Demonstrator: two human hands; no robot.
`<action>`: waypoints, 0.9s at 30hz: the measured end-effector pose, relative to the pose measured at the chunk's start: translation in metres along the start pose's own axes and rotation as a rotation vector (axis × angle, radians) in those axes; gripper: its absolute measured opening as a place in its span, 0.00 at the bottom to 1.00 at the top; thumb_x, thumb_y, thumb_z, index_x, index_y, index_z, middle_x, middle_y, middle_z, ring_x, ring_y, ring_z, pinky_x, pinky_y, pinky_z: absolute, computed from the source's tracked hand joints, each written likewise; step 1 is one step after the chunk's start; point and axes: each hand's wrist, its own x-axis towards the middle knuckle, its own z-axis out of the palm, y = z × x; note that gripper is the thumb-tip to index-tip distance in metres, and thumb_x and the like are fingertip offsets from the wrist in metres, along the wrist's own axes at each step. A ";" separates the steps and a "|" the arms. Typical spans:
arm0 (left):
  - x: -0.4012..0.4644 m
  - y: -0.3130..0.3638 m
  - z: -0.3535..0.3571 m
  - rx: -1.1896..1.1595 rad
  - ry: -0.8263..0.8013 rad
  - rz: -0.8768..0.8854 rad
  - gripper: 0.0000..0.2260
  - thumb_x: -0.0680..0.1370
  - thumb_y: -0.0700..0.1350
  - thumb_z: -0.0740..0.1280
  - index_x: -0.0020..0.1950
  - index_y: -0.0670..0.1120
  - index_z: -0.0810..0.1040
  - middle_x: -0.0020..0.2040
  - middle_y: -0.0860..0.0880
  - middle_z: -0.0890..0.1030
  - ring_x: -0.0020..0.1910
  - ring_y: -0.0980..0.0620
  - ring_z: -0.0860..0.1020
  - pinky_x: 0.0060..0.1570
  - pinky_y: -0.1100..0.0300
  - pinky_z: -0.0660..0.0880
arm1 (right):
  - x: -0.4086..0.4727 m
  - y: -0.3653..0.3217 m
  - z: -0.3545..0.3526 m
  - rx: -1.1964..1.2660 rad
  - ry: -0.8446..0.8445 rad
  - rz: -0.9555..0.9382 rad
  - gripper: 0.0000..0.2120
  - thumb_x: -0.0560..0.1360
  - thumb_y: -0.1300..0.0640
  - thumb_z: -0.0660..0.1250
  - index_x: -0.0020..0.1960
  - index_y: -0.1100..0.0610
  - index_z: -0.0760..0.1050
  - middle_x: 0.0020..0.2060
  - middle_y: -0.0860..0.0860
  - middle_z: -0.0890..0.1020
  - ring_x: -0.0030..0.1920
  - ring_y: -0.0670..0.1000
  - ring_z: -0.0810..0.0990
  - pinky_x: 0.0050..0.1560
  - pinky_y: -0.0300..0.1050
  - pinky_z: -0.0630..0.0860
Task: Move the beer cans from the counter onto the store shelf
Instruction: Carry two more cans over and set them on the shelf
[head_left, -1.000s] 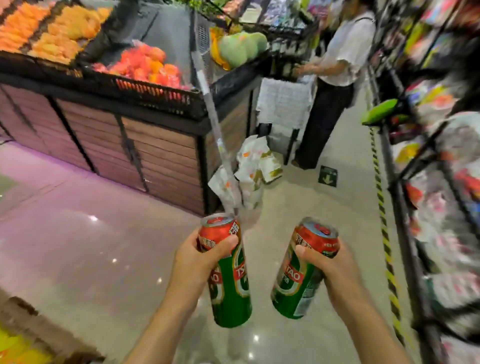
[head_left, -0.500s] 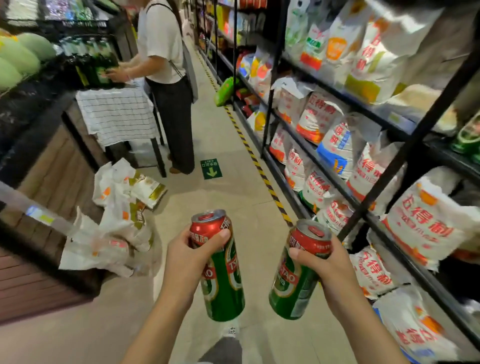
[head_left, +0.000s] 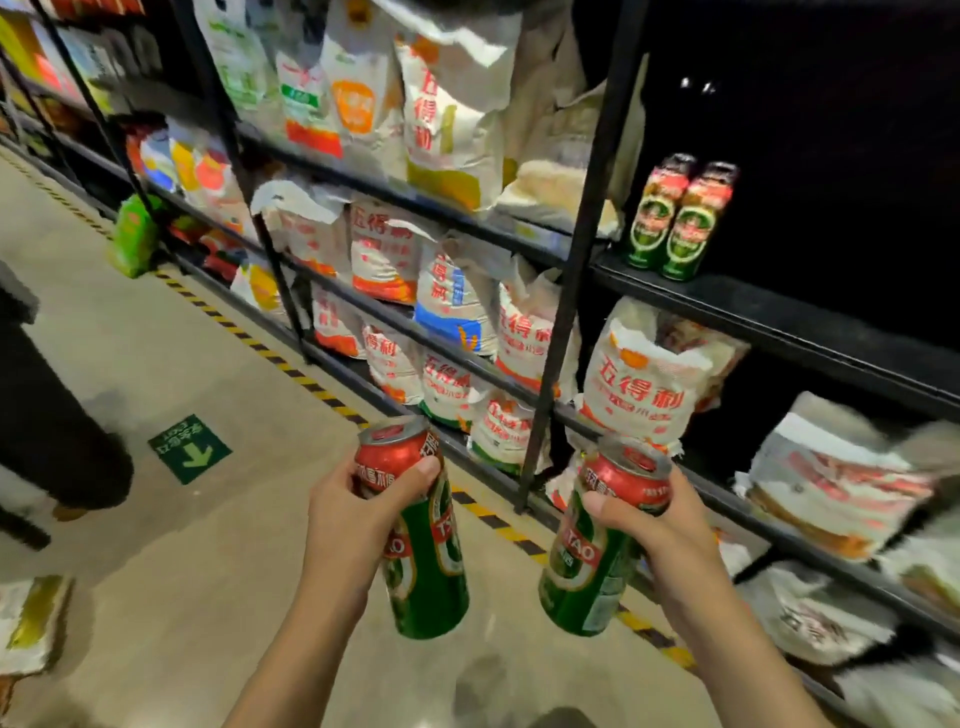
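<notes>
A beige floor (head_left: 156, 364) with striped hazard tape (head_left: 291, 370) runs beside black shelving (head_left: 582, 218).

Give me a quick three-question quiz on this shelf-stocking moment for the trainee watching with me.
1. True or false: both hands are empty.
2. How many green-and-red beer cans already stand on the black metal shelf?
A) none B) two C) four
3. Fill in: the shelved cans stand to the ____ of the black upright post.

Key
1. False. The left hand grips one green-and-red beer can and the right hand grips another, both near the top.
2. B. Two cans stand upright, side by side, on the black metal shelf.
3. Right. The post separates them from the white printed bags.
</notes>
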 end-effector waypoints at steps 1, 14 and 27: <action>0.011 0.002 0.012 0.003 -0.045 -0.001 0.12 0.67 0.48 0.73 0.49 0.53 0.78 0.42 0.53 0.83 0.41 0.57 0.81 0.37 0.65 0.72 | 0.007 -0.001 -0.009 0.006 0.044 -0.005 0.28 0.51 0.49 0.78 0.51 0.43 0.77 0.47 0.46 0.84 0.48 0.48 0.83 0.52 0.51 0.77; 0.128 0.027 0.223 0.012 -0.375 0.040 0.13 0.66 0.46 0.75 0.48 0.55 0.79 0.43 0.54 0.84 0.44 0.57 0.81 0.44 0.61 0.75 | 0.140 -0.027 -0.129 -0.007 0.309 -0.038 0.34 0.47 0.44 0.76 0.54 0.45 0.76 0.47 0.47 0.84 0.49 0.50 0.82 0.50 0.50 0.78; 0.206 0.073 0.386 0.000 -0.624 0.219 0.16 0.67 0.46 0.76 0.52 0.53 0.79 0.44 0.56 0.84 0.42 0.61 0.81 0.38 0.72 0.74 | 0.247 -0.072 -0.231 -0.101 0.437 -0.210 0.30 0.52 0.44 0.75 0.54 0.45 0.75 0.45 0.45 0.83 0.46 0.46 0.82 0.44 0.43 0.76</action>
